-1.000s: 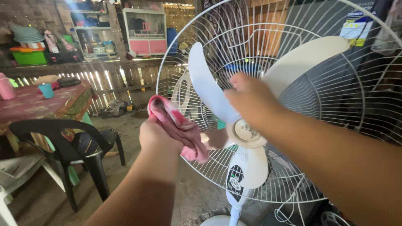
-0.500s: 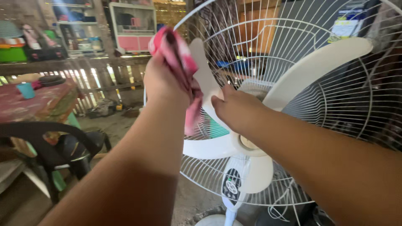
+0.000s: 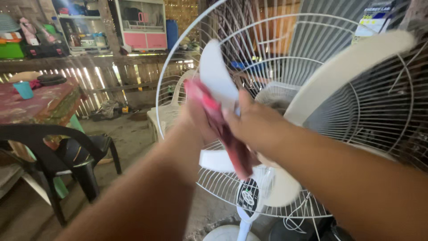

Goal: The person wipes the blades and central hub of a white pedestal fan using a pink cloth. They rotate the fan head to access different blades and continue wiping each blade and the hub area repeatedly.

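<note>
At the front of the uncaged white stand fan (image 3: 249, 198), upper left blade:

Step in hand, as I judge it: wiping down the upright fan blade (image 3: 216, 73), cloth working along its lower part toward the hub. The next move seems to call for a firm brace on the blade so it does not swing, and a long pass with the cloth.

Item, my left hand (image 3: 196, 118): closed around a pink cloth (image 3: 223, 129), pressing it against the blade's lower part; the frame is blurred, so finger detail is lost.

Item, my right hand (image 3: 254, 125): fingers curled against the blade root just above the hub, touching cloth and blade; whether it truly grips I cannot tell.

Item, cloth: bunched between both hands, tail hanging down over the hub.

Item, rear wire guard (image 3: 356, 111): behind the blades, front grille absent.

Nearby: black plastic chair (image 3: 67, 154), table with teal cup (image 3: 23, 89).
</note>
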